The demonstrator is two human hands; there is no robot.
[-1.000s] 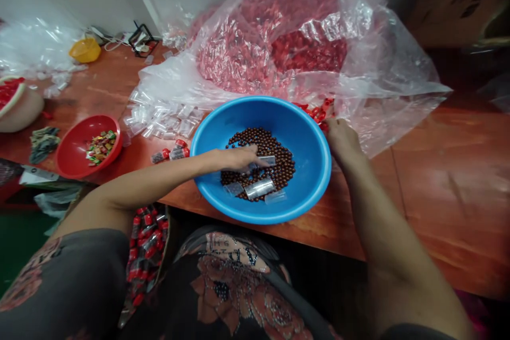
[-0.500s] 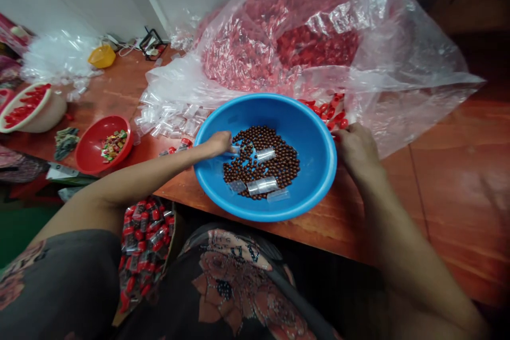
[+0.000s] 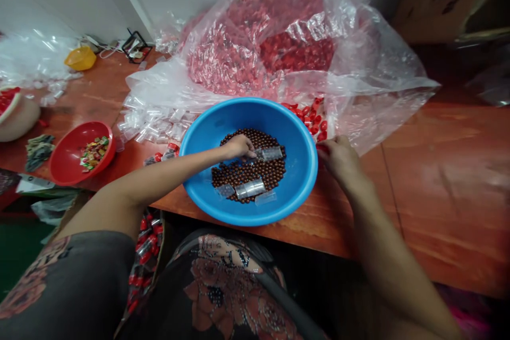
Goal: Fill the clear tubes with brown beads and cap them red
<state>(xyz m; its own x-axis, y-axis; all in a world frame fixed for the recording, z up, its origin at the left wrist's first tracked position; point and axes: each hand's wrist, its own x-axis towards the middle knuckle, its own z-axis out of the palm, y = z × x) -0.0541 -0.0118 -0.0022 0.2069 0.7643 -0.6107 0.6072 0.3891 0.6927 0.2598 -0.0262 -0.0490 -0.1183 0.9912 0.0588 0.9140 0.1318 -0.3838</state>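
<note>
Brown balls (image 3: 261,172) cover the bottom of a blue bowl (image 3: 311,170), with several clear plastic tubes (image 3: 250,189) lying on them. My left hand (image 3: 239,147) reaches into the bowl, its fingers closed on a clear tube that is partly hidden by them. Its end is close to another tube (image 3: 272,153) on the balls. Just outside the bowl's right rim, my right hand (image 3: 341,162) pinches a red cap (image 3: 323,150), mostly covered by the fingers. Loose red caps (image 3: 313,117) lie behind that hand.
A large clear bag of red pieces (image 3: 255,42) fills the back. Clear tubes (image 3: 159,122) are heaped left of the bowl, near a few filled red-capped tubes (image 3: 161,154). A red bowl (image 3: 59,156) holds small wrapped pieces. Below the table edge stands a box of filled tubes (image 3: 145,255).
My left hand has moved right, from the bowl's left side over the balls towards the lying tube. My right hand stays by the right rim with the red cap. The view has shifted right.
</note>
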